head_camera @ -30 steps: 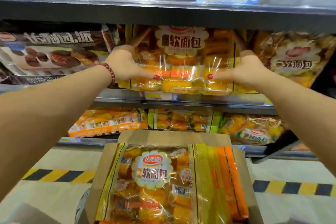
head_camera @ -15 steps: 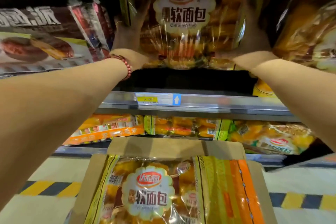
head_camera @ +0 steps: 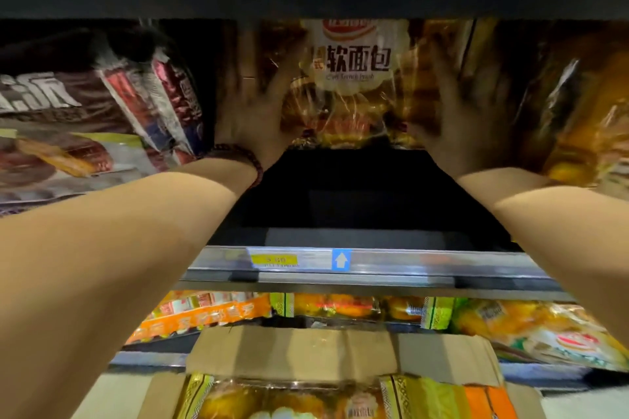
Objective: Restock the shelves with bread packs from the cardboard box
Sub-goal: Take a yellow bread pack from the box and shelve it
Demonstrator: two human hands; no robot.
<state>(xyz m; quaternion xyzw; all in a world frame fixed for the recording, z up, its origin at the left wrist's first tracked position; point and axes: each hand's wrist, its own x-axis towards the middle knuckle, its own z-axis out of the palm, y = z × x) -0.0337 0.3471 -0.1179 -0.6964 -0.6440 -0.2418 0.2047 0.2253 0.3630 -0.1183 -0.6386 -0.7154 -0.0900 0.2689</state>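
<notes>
**Placement under way, release to come**

Deep behind the silver metal shelf rail (head_camera: pixel 442 264), which carries a yellow price label (head_camera: pixel 275 260), a clear plastic bread pack (head_camera: pixel 350 88) of golden rolls stands upright with its white scalloped label facing out. The left hand (head_camera: pixel 253 119), with a dark red bead bracelet (head_camera: pixel 250 156) at the wrist, lies against the pack's left flank. The right hand (head_camera: pixel 456 112) lies against the right flank. Both are blurred, but the fingers look stretched out and pressed flat on the wrapper rather than curled round it, so the pack sits squeezed between two spread palms. I cannot tell whether a thumb hooks over the front, or whether the pack's bottom edge rests on the shelf floor.

Above the rail to its left lean brown chocolate-pie packs (head_camera: pixel 68 119). Above it to the right sits another golden bread pack (head_camera: pixel 585 119), just beside the right hand. Below the rail, the open brown cardboard box (head_camera: pixel 292 350) holds more bread packs (head_camera: pixel 272 398).

By my reading, this is the seating step for one pack, and it is close to done. The next move calls for letting the pack settle and easing both palms off without tipping it forward. The arms then draw back over the rail and reach down into the box for another.
</notes>
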